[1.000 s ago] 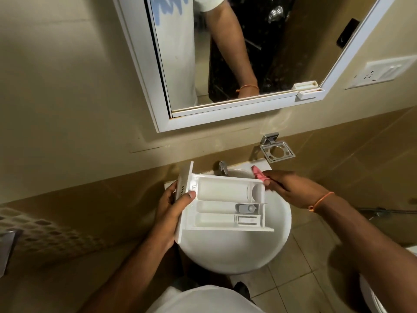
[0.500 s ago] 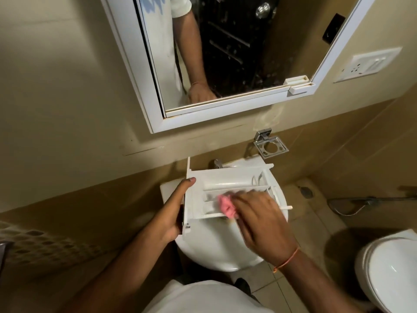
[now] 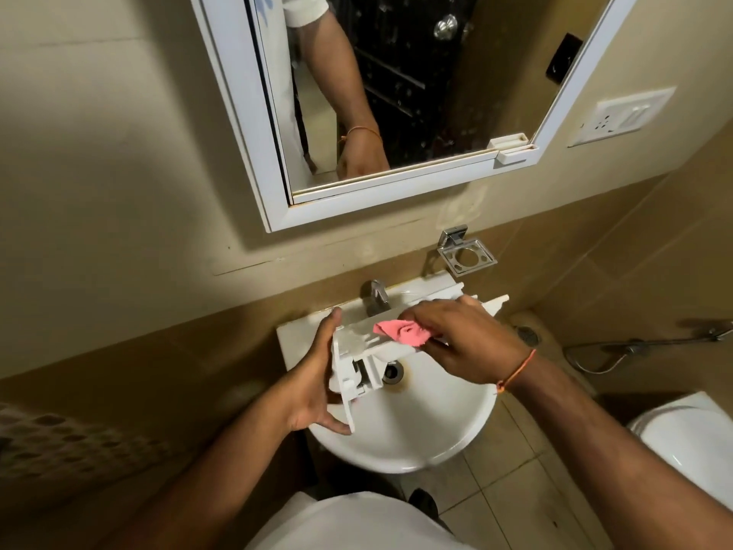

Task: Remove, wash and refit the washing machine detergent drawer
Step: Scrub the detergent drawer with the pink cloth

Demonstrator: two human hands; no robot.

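Head: L hand (image 3: 313, 385) grips drawer (image 3: 357, 351) over sink (image 3: 416, 430), R hand (image 3: 468, 343) pinching pink cloth (image 3: 400, 331), tap (image 3: 377, 297) behind.

There is a single view, from a camera worn on the person's head, wide-angle, looking forward and steeply down from close above. The white sink (image 3: 400, 434) lies just below centre; both forearms enter from 6 o'clock. The mirror (image 3: 254, 113) on the wall fills 12 o'clock, the toilet (image 3: 690, 442) sits at 4 o'clock. Straight lines bow toward the edges.
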